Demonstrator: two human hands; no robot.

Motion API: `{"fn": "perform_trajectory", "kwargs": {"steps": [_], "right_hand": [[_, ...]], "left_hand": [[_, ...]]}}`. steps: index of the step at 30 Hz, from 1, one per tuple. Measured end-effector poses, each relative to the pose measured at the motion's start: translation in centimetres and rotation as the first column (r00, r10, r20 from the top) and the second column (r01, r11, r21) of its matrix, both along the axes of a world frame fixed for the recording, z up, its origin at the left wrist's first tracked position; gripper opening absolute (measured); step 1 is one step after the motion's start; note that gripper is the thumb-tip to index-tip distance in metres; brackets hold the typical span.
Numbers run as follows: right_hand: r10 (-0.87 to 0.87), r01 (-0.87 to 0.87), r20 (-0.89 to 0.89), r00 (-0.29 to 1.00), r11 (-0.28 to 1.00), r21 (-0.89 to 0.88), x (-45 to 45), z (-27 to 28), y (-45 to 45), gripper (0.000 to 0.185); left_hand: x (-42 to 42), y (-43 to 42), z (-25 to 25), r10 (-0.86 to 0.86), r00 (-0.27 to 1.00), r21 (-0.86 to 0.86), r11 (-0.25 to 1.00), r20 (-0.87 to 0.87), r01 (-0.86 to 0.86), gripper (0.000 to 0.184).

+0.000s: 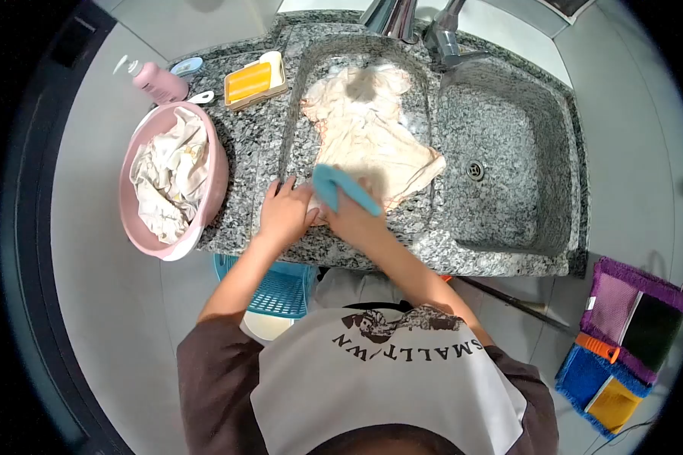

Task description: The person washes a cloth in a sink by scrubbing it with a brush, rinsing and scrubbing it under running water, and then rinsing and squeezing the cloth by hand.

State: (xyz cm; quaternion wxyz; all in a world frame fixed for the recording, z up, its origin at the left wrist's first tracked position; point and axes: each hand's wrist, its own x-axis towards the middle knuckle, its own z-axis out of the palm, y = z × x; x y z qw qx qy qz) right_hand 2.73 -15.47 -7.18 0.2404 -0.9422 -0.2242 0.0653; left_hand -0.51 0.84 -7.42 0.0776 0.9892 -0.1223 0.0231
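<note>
A cream garment (364, 129) lies spread and wet in the left, shallow basin of the stone sink. My right hand (353, 221) is closed around a blue scrub brush (347, 186) over the garment's near edge; the brush looks slightly blurred. Beside it, my left hand (284, 216) rests with fingers apart at the basin's near left edge, its thumb side close to the garment's hem. Whether the left fingers press on the cloth is hard to see.
A pink tub (218, 171) of white clothes stands at left. Behind it are a pink pump bottle (159, 82) and yellow soap bar (249, 81) in a dish. The deep basin (501, 114) lies right, below the faucet (444, 38). A blue basket (281, 288) sits below the counter.
</note>
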Motion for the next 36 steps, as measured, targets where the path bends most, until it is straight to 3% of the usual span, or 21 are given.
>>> {"fn": "perform_trajectory", "kwargs": {"steps": [2, 3, 4, 5, 8, 9, 11, 12, 14, 15, 16, 17, 19, 21, 22, 26, 27, 29, 31, 33, 36], "right_hand": [[0.017, 0.002, 0.247, 0.969, 0.997, -0.077, 0.3, -2.2, 0.9, 0.06], [0.001, 0.02, 0.248, 0.969, 0.996, -0.082, 1.9, -1.8, 0.2, 0.06], [-0.052, 0.064, 0.08, 0.995, 0.984, -0.168, 3.3, -0.9, -1.0, 0.061], [-0.12, 0.093, -0.089, 0.989, 0.962, -0.257, 4.3, -0.5, -2.1, 0.062], [-0.214, 0.253, 0.198, 0.957, 0.946, -0.2, 5.0, -1.8, -2.4, 0.06], [-0.278, 0.292, 0.111, 0.954, 0.947, -0.135, 3.6, -1.4, -0.8, 0.063], [0.012, -0.004, 0.332, 0.943, 1.0, -0.024, -0.2, -4.2, 2.1, 0.067], [-0.003, 0.012, 0.333, 0.943, 1.0, -0.026, 0.1, -4.0, 2.1, 0.067], [-0.14, 0.133, -0.033, 0.99, 0.976, -0.17, 1.8, -2.9, 1.1, 0.065], [-0.282, 0.256, -0.091, 0.955, 0.94, -0.228, 3.6, -1.1, -0.3, 0.06], [-0.382, 0.38, 0.021, 0.924, 0.913, -0.147, 5.3, -2.1, -2.1, 0.043], [-0.394, 0.445, 0.247, 0.885, 0.871, -0.208, 6.4, -2.9, -3.5, 0.044], [-0.351, 0.411, 0.376, 0.858, 0.907, -0.09, 6.2, -2.3, -2.7, 0.043], [-0.164, 0.151, 0.2, 0.966, 0.985, 0.079, 2.5, -2.4, 0.7, 0.043], [-0.129, 0.119, 0.142, 0.981, 0.99, 0.079, -0.1, -0.3, 2.6, 0.042], [-0.263, 0.266, 0.044, 0.964, 0.955, -0.132, 4.6, -1.9, -1.6, 0.039], [-0.326, 0.361, 0.17, 0.93, 0.9, -0.243, 6.2, -2.5, -3.1, 0.04], [-0.319, 0.399, 0.327, 0.889, 0.89, -0.218, 6.5, -2.6, -3.2, 0.049], [-0.116, 0.096, 0.346, 0.931, 0.993, 0.074, 3.2, -4.2, -0.1, 0.048], [0.046, -0.03, 0.396, 0.917, 0.998, -0.046, 0.9, -3.8, 1.1, 0.052], [-0.179, 0.186, 0.051, 0.982, 0.955, -0.231, 4.7, -3.3, -2.3, 0.054]], "left_hand": [[-0.8, -0.3, 0.4, 0.017, 0.999, -0.01, 1.0, -0.041, -0.017, 0.026], [-0.5, -0.3, 0.5, 0.052, 0.996, -0.018, 0.998, -0.068, -0.053, 0.021], [-0.6, -0.2, -0.7, 0.007, 0.994, -0.033, 0.999, 0.11, -0.003, 0.017], [-0.8, -0.2, -0.9, -0.007, 0.995, -0.046, 0.999, 0.099, 0.012, 0.017], [-0.7, 0.0, 0.4, -0.045, 0.995, 0.008, 0.999, 0.087, 0.044, 0.016], [-0.7, 0.4, 1.2, -0.058, 0.994, 0.004, 0.998, 0.088, 0.058, 0.016], [-1.0, 1.0, 2.3, -0.03, 0.999, -0.093, 0.995, 0.036, 0.034, 0.019], [-1.3, 1.6, 2.6, -0.047, 0.998, -0.094, 0.994, 0.037, 0.05, 0.019], [-1.9, 3.3, 2.9, -0.047, 0.999, -0.019, 0.999, 0.022, 0.048, 0.016], [-2.2, 3.5, 3.2, -0.06, 0.998, -0.017, 0.998, 0.021, 0.061, 0.016], [-2.6, 3.5, 3.4, -0.054, 0.998, -0.047, 0.997, -0.01, 0.053, 0.016], [-2.9, 3.4, 3.7, -0.045, 0.998, -0.079, 0.996, -0.038, 0.042, 0.017], [-3.0, 3.4, 4.0, -0.029, 0.997, -0.112, 0.993, -0.068, 0.021, 0.017], [-3.0, 3.6, 4.5, -0.002, 0.995, -0.141, 0.99, -0.101, -0.012, 0.017], [-2.7, 4.1, 4.8, -0.005, 0.994, -0.136, 0.991, -0.111, -0.01, 0.018], [-2.5, 5.0, 4.5, -0.011, 0.992, -0.093, 0.996, -0.125, -0.001, 0.018], [-3.0, 4.9, 4.6, -0.01, 0.99, -0.091, 0.996, -0.143, -0.003, 0.018], [-2.1, 4.5, 4.8, 0.006, 0.996, -0.117, 0.993, -0.093, -0.017, 0.017], [-1.8, 4.3, 4.5, 0.023, 0.996, -0.144, 0.989, -0.082, -0.035, 0.018], [-1.5, 4.2, 4.0, 0.029, 0.997, -0.167, 0.985, -0.066, -0.039, 0.018], [-1.5, 3.7, 3.4, 0.021, 0.991, -0.131, 0.991, -0.133, -0.038, 0.017]]}}
